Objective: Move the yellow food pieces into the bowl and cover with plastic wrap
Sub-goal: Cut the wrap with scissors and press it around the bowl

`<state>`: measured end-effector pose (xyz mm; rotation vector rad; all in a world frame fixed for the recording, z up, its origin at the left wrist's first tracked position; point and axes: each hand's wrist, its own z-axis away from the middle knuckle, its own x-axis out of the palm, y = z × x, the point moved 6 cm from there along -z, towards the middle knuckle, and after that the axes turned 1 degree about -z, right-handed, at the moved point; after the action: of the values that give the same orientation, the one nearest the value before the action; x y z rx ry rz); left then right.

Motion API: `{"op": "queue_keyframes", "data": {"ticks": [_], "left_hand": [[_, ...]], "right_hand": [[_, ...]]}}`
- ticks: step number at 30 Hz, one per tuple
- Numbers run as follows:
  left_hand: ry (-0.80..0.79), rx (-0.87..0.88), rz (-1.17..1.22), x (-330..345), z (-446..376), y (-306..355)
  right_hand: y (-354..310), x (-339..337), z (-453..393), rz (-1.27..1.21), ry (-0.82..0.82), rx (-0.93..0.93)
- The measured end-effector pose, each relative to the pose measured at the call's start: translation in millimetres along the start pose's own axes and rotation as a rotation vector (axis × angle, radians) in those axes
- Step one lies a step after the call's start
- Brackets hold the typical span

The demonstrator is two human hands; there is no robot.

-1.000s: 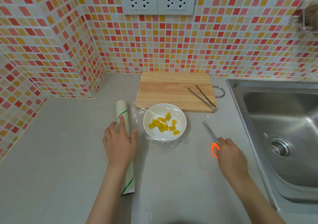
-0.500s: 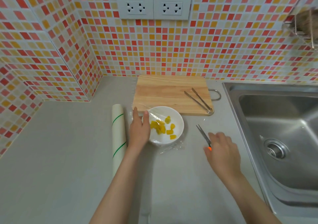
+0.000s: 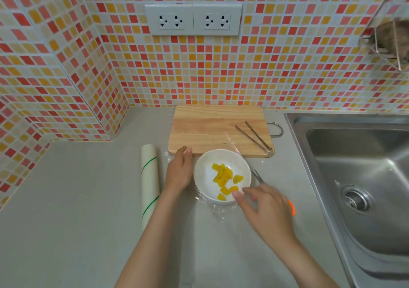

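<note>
A white bowl (image 3: 204, 177) sits on the grey counter just in front of the wooden cutting board (image 3: 212, 128). Several yellow food pieces (image 3: 224, 178) lie inside it. Clear plastic wrap (image 3: 221, 209) is draped over the bowl, loose and crinkled at its near edge and far right rim. My left hand (image 3: 179, 172) rests flat against the bowl's left side, fingers together. My right hand (image 3: 265, 208) hovers at the bowl's near right rim with fingers spread, holding nothing. The plastic wrap roll (image 3: 149, 183) lies to the left of my left hand.
Metal tongs (image 3: 254, 137) lie on the right end of the cutting board. Scissors (image 3: 259, 177) with an orange handle lie right of the bowl, partly hidden under my right hand. A steel sink (image 3: 358, 177) fills the right side. Tiled walls close the back and left.
My left hand left the roll and moved to the bowl's left side. My right hand let go of the scissors and moved left to the bowl's near right rim.
</note>
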<state>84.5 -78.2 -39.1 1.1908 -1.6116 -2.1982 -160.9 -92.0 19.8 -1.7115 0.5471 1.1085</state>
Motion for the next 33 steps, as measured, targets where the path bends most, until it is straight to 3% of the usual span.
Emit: {"op": "queue_keyframes", "data": {"ticks": [5,10,14,19,22,27,33], "left_hand": [[0.048,0.006,0.040,-3,-8,1],[-0.027,0.104,-0.132,13,-17,26],[0.004,0.118,-0.117,19,-27,29],[-0.062,-0.240,0.383,26,-34,-6],[-0.139,-0.318,0.497,32,-32,-10],[-0.217,-0.308,0.470,39,-31,-13],[-0.280,-0.137,0.409,40,-27,-10]], "right_hand": [[-8,-14,-57,-0.305,0.069,-0.086],[-10,21,-110,-0.592,-0.172,-0.187],[4,53,-124,-0.723,-0.316,-0.058],[16,78,-114,-0.860,-0.367,0.104],[22,82,-112,-0.972,-0.379,0.227],[21,97,-108,-1.257,-0.479,0.383],[18,100,-110,-1.428,-0.500,0.400]]}}
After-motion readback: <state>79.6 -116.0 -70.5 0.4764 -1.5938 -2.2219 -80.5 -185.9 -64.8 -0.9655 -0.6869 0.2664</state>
